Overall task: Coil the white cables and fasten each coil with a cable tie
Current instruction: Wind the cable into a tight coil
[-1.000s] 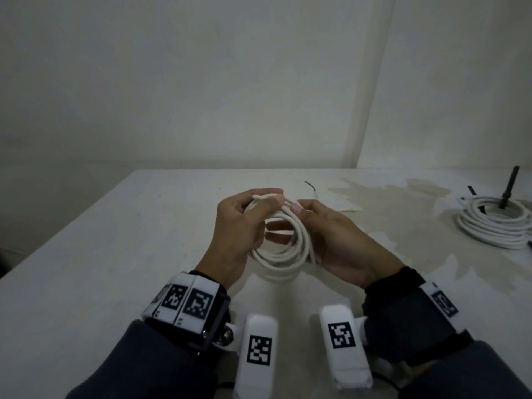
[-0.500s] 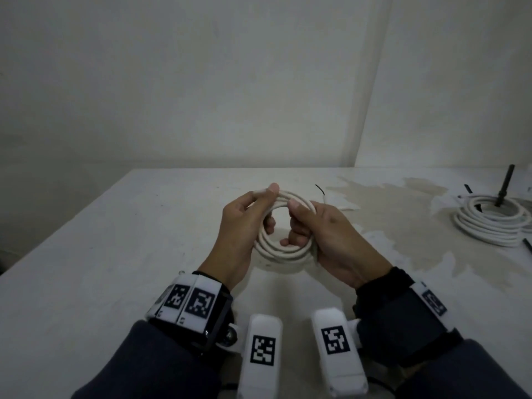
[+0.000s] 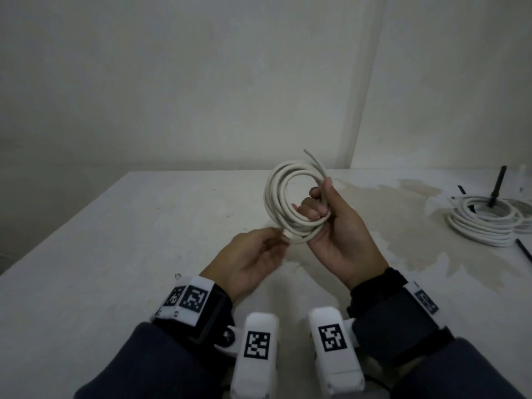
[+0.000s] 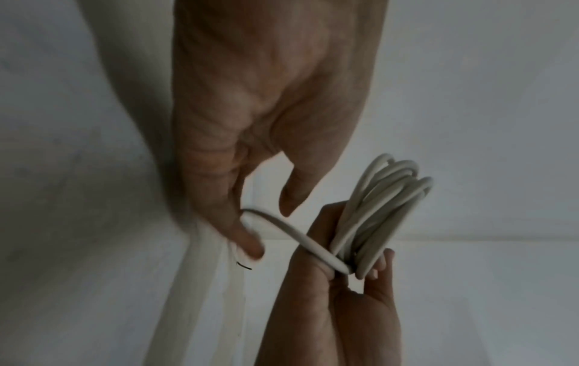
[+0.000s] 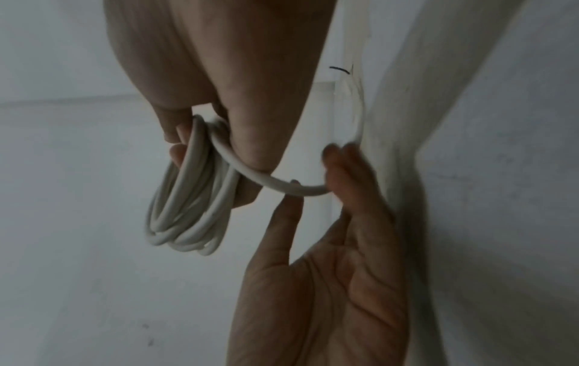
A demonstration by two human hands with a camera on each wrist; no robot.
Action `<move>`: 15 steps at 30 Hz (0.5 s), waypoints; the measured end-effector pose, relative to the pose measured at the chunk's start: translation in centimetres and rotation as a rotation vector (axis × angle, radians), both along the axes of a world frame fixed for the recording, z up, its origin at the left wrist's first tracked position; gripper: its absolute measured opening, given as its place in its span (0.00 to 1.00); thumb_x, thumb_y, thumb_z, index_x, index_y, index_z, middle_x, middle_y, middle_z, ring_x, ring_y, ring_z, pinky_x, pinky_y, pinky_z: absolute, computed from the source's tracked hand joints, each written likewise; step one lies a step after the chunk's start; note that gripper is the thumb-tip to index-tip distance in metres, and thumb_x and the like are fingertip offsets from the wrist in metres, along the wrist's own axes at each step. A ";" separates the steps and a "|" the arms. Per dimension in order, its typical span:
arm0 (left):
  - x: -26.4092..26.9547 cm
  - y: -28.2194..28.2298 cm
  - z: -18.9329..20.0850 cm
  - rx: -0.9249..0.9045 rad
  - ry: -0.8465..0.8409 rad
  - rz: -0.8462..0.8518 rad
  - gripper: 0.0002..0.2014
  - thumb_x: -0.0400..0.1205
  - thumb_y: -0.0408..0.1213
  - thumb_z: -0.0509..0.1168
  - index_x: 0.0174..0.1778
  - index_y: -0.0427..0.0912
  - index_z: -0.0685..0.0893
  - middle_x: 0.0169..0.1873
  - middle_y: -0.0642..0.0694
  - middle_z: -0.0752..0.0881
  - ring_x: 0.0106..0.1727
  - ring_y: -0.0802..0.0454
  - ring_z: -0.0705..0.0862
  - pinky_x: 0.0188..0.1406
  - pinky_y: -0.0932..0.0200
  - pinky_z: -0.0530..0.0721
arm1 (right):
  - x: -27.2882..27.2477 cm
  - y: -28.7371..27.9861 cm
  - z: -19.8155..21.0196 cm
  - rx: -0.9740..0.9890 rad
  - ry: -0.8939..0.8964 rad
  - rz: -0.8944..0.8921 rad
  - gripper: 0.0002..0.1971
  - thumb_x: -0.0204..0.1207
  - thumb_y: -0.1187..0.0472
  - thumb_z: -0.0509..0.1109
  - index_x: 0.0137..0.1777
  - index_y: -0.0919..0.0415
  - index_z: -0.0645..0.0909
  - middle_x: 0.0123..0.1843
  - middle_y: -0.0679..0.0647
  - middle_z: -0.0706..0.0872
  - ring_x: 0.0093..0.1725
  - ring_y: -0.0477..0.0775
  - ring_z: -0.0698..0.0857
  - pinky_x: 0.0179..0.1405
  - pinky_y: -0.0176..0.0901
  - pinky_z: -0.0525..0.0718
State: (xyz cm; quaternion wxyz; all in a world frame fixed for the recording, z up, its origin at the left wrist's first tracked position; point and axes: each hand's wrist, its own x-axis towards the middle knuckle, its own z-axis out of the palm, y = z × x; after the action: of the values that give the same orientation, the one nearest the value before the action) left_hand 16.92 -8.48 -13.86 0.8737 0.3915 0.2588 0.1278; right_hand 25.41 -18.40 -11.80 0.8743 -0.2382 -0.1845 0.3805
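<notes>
You held the coil in your right hand while your left hand took its loose end.

The white cable coil (image 3: 293, 203) stood upright above the table (image 3: 115, 254), with its ring facing you, and your right hand (image 3: 336, 231) had its fingers curled through the ring on the right and near side. One free end (image 4: 282, 227) left the coil at its near-left edge and went left toward your left hand (image 3: 253, 260), which pinched it lightly between thumb and fingertips (image 5: 338, 158). So the left hand was the nearer one to guide this end. A finished coil (image 3: 483, 220) lay far right, and a black cable tie (image 3: 524, 250) was just beside it, well apart from both hands.
</notes>
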 end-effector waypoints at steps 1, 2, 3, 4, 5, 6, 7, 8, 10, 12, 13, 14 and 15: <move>0.1 0.3 0.0 -0.016 -0.043 0.097 0.04 0.81 0.27 0.65 0.47 0.30 0.83 0.33 0.40 0.85 0.26 0.54 0.84 0.27 0.67 0.85 | 0.2 0.1 -0.2 -0.013 0.015 -0.042 0.13 0.80 0.53 0.62 0.37 0.61 0.73 0.20 0.49 0.69 0.22 0.45 0.74 0.38 0.41 0.88; 0.2 0.5 0.1 -0.016 -0.086 0.171 0.03 0.81 0.26 0.65 0.46 0.30 0.84 0.33 0.40 0.84 0.26 0.55 0.83 0.26 0.68 0.84 | 0.4 0.2 -0.4 -0.023 0.038 -0.086 0.14 0.82 0.54 0.61 0.37 0.61 0.73 0.20 0.49 0.69 0.22 0.46 0.74 0.40 0.42 0.88; 0.2 0.4 0.3 0.006 -0.120 0.225 0.04 0.81 0.26 0.65 0.47 0.30 0.84 0.32 0.41 0.83 0.27 0.55 0.82 0.27 0.68 0.84 | 0.6 0.3 -0.6 -0.032 0.066 -0.125 0.15 0.83 0.54 0.60 0.37 0.61 0.72 0.20 0.50 0.70 0.22 0.46 0.75 0.40 0.43 0.88; 0.2 0.3 0.4 0.056 -0.142 0.271 0.05 0.82 0.27 0.64 0.50 0.31 0.84 0.32 0.43 0.82 0.30 0.55 0.81 0.29 0.68 0.84 | 0.7 0.4 -0.8 -0.041 0.089 -0.153 0.15 0.84 0.54 0.60 0.37 0.60 0.72 0.20 0.50 0.70 0.22 0.47 0.75 0.40 0.43 0.88; 0.2 0.1 0.5 0.131 -0.155 0.310 0.07 0.83 0.29 0.63 0.54 0.33 0.84 0.32 0.45 0.81 0.32 0.56 0.79 0.31 0.68 0.83 | 0.8 0.4 -0.9 -0.050 0.104 -0.169 0.15 0.85 0.54 0.60 0.37 0.60 0.72 0.20 0.50 0.70 0.22 0.47 0.75 0.40 0.44 0.87; 0.3 0.0 0.6 0.224 -0.165 0.341 0.09 0.85 0.31 0.62 0.57 0.36 0.84 0.33 0.47 0.80 0.33 0.56 0.78 0.33 0.67 0.82 | 0.9 0.4 -1.0 -0.059 0.112 -0.170 0.15 0.85 0.54 0.60 0.37 0.59 0.72 0.20 0.49 0.71 0.22 0.47 0.75 0.41 0.45 0.87; 0.2 -0.1 0.6 0.328 -0.169 0.364 0.10 0.86 0.32 0.60 0.59 0.39 0.84 0.33 0.48 0.79 0.34 0.57 0.77 0.35 0.67 0.80 | 0.9 0.4 -1.1 -0.069 0.115 -0.161 0.15 0.84 0.53 0.60 0.37 0.59 0.72 0.20 0.49 0.71 0.22 0.47 0.75 0.41 0.44 0.87; 0.2 -0.1 0.7 0.433 -0.169 0.380 0.10 0.87 0.34 0.59 0.60 0.41 0.83 0.34 0.48 0.78 0.36 0.57 0.77 0.38 0.66 0.80 | 0.9 0.3 -1.1 -0.084 0.112 -0.143 0.15 0.84 0.53 0.60 0.37 0.60 0.72 0.21 0.49 0.71 0.22 0.46 0.75 0.38 0.43 0.87; 0.0 0.1 0.9 0.577 -0.179 0.386 0.12 0.87 0.35 0.57 0.62 0.45 0.82 0.38 0.47 0.80 0.41 0.56 0.79 0.44 0.63 0.80 | 0.7 0.3 -1.2 -0.131 0.079 -0.091 0.15 0.83 0.53 0.61 0.37 0.60 0.73 0.21 0.49 0.70 0.22 0.46 0.74 0.33 0.39 0.86; -0.3 0.2 1.2 0.594 -0.207 0.351 0.14 0.88 0.36 0.55 0.67 0.46 0.80 0.48 0.44 0.84 0.50 0.53 0.83 0.47 0.62 0.84 | 0.3 0.4 -1.2 -0.192 0.021 -0.049 0.15 0.83 0.52 0.62 0.37 0.60 0.74 0.21 0.49 0.70 0.21 0.46 0.73 0.38 0.41 0.86; -0.4 0.3 1.3 0.575 -0.221 0.322 0.15 0.88 0.36 0.55 0.69 0.45 0.78 0.53 0.43 0.86 0.54 0.51 0.84 0.49 0.61 0.86 | 0.1 0.5 -1.2 -0.208 -0.003 -0.034 0.16 0.83 0.52 0.62 0.37 0.61 0.74 0.21 0.49 0.70 0.21 0.46 0.73 0.41 0.42 0.86; -0.5 0.3 1.4 0.544 -0.236 0.291 0.16 0.88 0.36 0.54 0.71 0.45 0.78 0.56 0.42 0.86 0.56 0.49 0.85 0.49 0.59 0.86 | -0.1 0.5 -1.2 -0.212 -0.019 -0.019 0.16 0.83 0.52 0.62 0.36 0.61 0.74 0.21 0.49 0.69 0.21 0.46 0.72 0.42 0.42 0.86; -0.6 0.3 1.5 0.505 -0.254 0.256 0.16 0.88 0.37 0.54 0.71 0.45 0.77 0.56 0.42 0.87 0.56 0.47 0.87 0.49 0.57 0.87 | -0.1 0.5 -1.1 -0.208 -0.026 -0.004 0.15 0.82 0.53 0.62 0.37 0.61 0.74 0.21 0.49 0.69 0.21 0.45 0.72 0.40 0.40 0.85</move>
State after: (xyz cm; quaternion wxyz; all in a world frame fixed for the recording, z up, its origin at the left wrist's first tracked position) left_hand 16.29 -8.18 -12.40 0.7509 0.5414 0.1550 0.3450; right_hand 25.29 -17.89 -12.95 0.8432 -0.3332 -0.1548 0.3926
